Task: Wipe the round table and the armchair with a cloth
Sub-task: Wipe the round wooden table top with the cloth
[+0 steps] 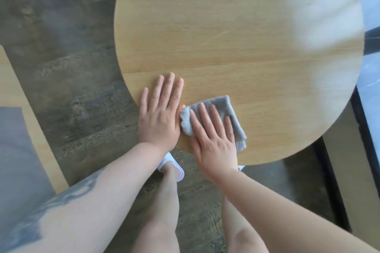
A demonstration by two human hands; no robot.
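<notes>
A round light-wood table (pixel 236 30) fills the upper middle of the head view. A folded grey cloth (pixel 225 105) lies near the table's front edge. My right hand (pixel 213 135) presses flat on the cloth with straight fingers spread. My left hand (pixel 159 112) rests flat on the bare tabletop just left of the cloth, its thumb side close to the cloth's frayed corner. The armchair is not in view.
Dark wood-look floor (pixel 67 51) surrounds the table on the left and below. My legs and a white slipper (pixel 171 165) stand under the table's front edge. A pale wood and grey piece (pixel 18 133) sits at the left edge. Dark-framed furniture (pixel 364 121) stands at the right.
</notes>
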